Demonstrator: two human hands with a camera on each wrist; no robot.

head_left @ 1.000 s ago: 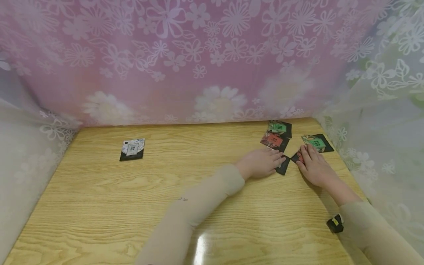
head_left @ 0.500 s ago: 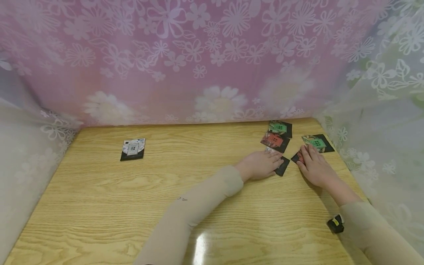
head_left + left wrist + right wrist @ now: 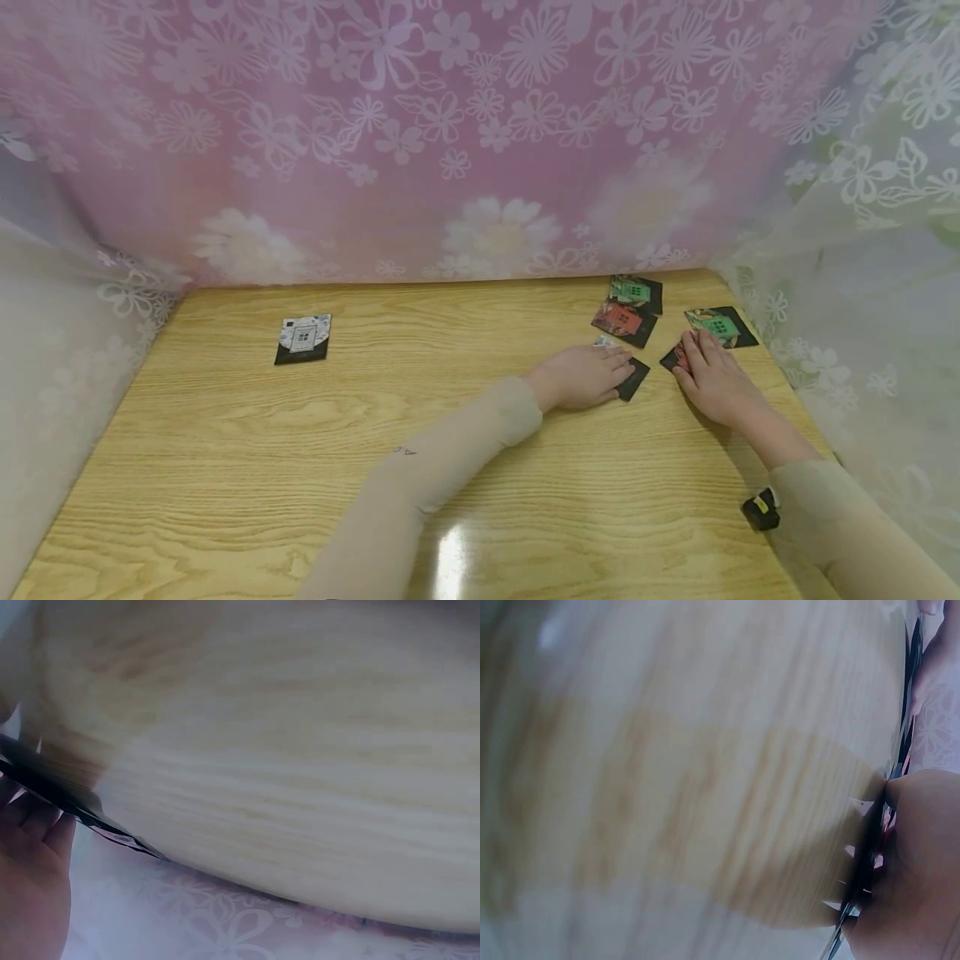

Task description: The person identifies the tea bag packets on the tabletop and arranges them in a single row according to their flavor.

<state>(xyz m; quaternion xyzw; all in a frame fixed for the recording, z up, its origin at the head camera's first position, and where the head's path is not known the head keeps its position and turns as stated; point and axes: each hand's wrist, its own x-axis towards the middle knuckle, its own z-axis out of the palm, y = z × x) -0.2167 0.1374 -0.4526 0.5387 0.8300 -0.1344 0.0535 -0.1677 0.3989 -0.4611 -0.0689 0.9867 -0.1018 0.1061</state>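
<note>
My left hand (image 3: 581,377) rests flat, fingers straight, on a small white-and-black flat packet (image 3: 632,382), covering most of it. Its dark edge and my fingers also show in the left wrist view, where the hand (image 3: 34,881) lies at the lower left. To the right, my right hand (image 3: 716,385) lies flat over a red-and-black packet (image 3: 669,362), mostly hidden beneath the fingers. Just beyond that hand is a green-and-black packet (image 3: 723,327). Farther back, a red packet (image 3: 621,318) overlaps or touches another green packet (image 3: 636,291).
Another white-and-black packet (image 3: 303,340) lies alone at the left of the wooden table (image 3: 247,467). A small black object with a yellow mark (image 3: 761,508) sits by the right sleeve. A pink floral curtain (image 3: 420,200) hangs along the back, with pale ones at both sides.
My left hand has slid slightly left and toward me, with the white-and-black packet under it, opening a gap to the red packet behind. The right hand stays in place.
</note>
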